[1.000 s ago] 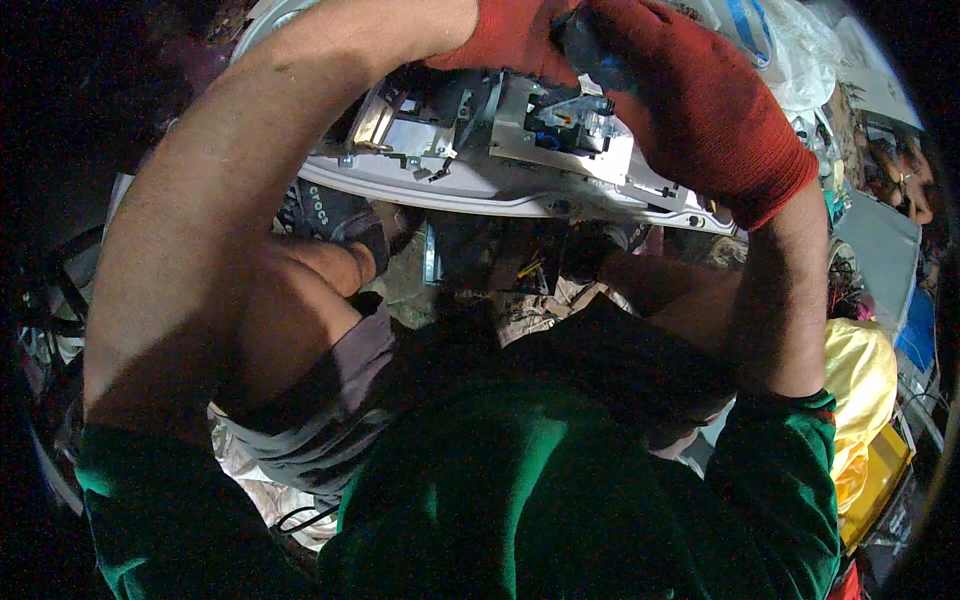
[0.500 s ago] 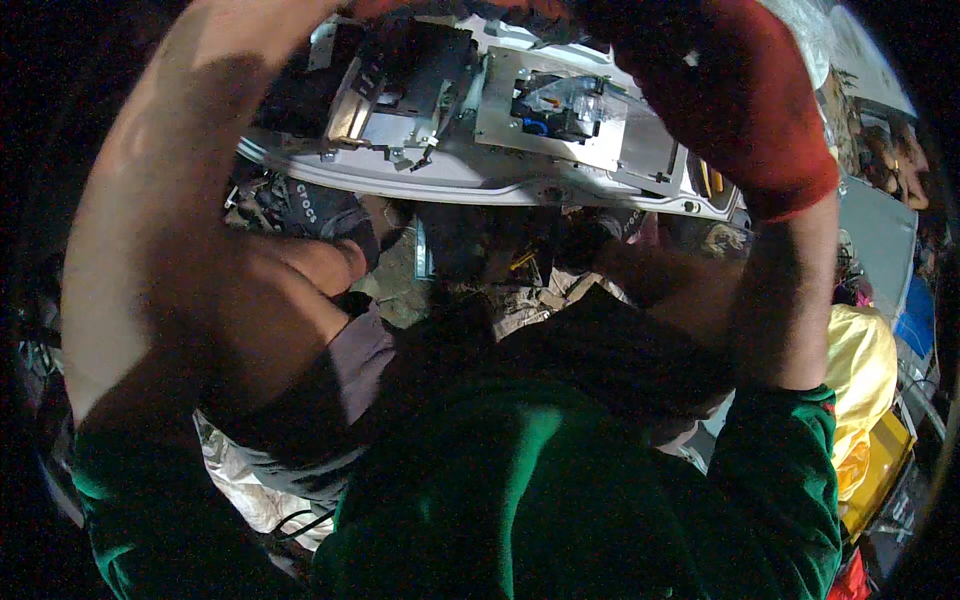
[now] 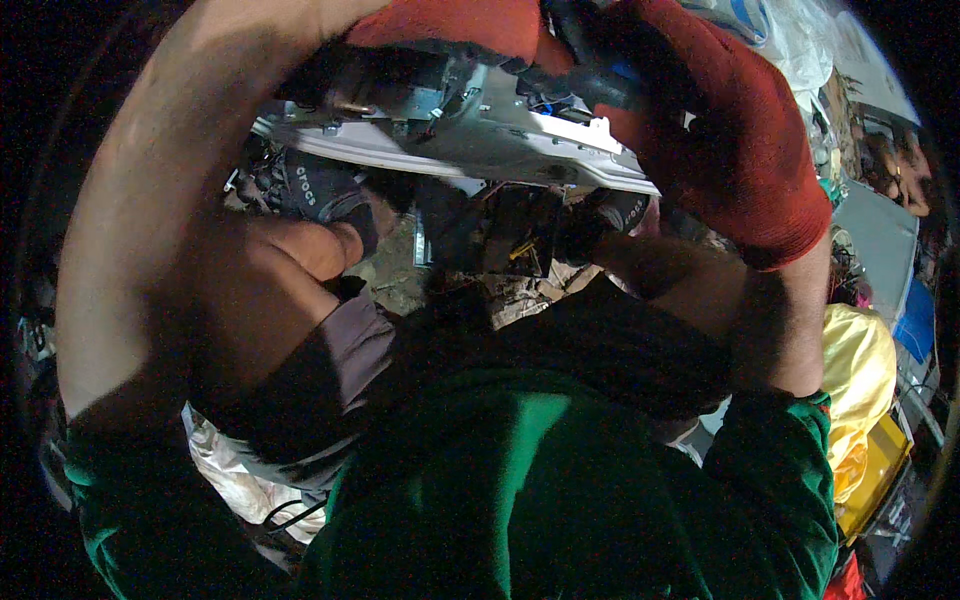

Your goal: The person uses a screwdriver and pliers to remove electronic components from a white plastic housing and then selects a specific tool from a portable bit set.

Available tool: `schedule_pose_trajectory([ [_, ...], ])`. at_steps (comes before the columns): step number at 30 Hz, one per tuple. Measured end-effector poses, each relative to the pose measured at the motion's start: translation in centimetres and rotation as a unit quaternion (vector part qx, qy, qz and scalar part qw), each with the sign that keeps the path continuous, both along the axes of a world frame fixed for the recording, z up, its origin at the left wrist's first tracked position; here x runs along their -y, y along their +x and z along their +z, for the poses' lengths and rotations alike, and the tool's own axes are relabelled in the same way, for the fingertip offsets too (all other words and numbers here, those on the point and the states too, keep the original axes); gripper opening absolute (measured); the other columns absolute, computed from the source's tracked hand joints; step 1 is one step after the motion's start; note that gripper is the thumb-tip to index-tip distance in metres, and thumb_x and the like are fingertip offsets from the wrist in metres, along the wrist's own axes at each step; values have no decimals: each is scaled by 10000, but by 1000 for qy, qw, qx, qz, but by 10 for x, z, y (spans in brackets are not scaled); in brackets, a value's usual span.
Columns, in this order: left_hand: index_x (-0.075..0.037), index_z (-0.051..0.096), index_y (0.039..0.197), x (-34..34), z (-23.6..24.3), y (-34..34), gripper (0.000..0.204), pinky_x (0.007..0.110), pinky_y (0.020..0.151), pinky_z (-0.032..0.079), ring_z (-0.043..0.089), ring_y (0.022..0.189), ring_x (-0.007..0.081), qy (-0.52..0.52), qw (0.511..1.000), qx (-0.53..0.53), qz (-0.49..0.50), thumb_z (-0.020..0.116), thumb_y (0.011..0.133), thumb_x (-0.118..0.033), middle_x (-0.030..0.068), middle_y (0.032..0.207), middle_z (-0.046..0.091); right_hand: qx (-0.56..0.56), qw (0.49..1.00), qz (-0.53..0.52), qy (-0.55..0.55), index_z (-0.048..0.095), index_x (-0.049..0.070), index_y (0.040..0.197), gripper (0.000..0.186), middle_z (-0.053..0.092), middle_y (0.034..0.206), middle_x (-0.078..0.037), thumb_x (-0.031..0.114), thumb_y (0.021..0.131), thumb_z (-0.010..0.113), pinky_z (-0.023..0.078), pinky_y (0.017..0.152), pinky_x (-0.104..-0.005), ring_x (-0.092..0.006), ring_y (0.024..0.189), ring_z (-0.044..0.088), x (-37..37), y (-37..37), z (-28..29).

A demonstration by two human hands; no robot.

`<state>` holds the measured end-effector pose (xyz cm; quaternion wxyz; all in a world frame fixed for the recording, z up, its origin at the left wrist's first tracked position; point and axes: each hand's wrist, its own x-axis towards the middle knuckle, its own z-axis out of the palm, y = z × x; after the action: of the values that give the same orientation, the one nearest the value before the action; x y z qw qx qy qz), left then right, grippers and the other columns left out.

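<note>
A pale, curved-edged housing (image 3: 480, 152) with metal plates and dark parts mounted inside lies in front of me, at the top of the view. My left hand (image 3: 455, 32), in a red glove with dark fingertips, reaches over its far part. My right hand (image 3: 715, 130), in a matching red and black glove, comes over the housing's right side. Both hands' fingers are bent and meet above the dark parts. What they grip is hidden by gloves and shadow. Near the right fingertips, a bright metal strip (image 3: 585, 133) shows along the housing.
Below the housing are my dark shoes (image 3: 325, 195) and a littered floor (image 3: 395, 265) with scraps. To the right stand a grey panel (image 3: 880, 235), a yellow cloth or bag (image 3: 858, 385) and a yellow box (image 3: 880, 465). Clear plastic (image 3: 795, 40) lies at the upper right.
The housing has shifted and looks tilted, with its right part now covered. My left hand has come further into view, and my right hand has moved down and left.
</note>
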<state>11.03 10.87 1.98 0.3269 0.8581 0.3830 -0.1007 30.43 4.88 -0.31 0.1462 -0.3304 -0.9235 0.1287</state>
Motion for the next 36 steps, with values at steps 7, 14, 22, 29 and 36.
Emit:
schedule_pose_trajectory([
  [7,-118,722,1030,3,-4,5,339,419,791,535,701,889,294,-24,999,-36,-6,673,825,-383,126,940,730,47,998,-29,-8,585,82,1170,484,666,990,-157,48,723,766,529,725,-425,-399,880,651,6,13,-27],
  [14,-116,723,1005,3,-19,3,323,420,766,532,703,854,294,36,998,-42,-18,643,848,-387,131,895,725,48,998,-34,9,589,89,1108,449,668,957,-138,38,702,774,534,701,-421,-399,858,650,4,12,-37],
  [22,-118,726,1028,-3,-28,-2,307,405,777,528,705,873,284,39,999,1,-31,657,832,-345,132,915,729,66,997,-48,11,577,92,1130,499,668,970,-141,54,684,798,540,689,-425,-402,865,653,2,12,-35],
  [29,-99,724,1020,-12,-33,-6,298,412,765,526,703,870,286,24,997,20,-69,662,818,-308,141,905,728,73,996,-49,9,568,89,1191,530,670,1021,-147,71,707,785,541,719,-429,-399,908,655,1,12,-33],
  [36,-90,724,990,-3,-18,-1,298,418,746,526,701,846,289,26,999,-13,-32,670,814,-325,142,893,726,129,989,-70,18,518,102,1271,592,675,1019,-168,135,741,779,541,719,-450,-400,890,660,4,7,-26],
])
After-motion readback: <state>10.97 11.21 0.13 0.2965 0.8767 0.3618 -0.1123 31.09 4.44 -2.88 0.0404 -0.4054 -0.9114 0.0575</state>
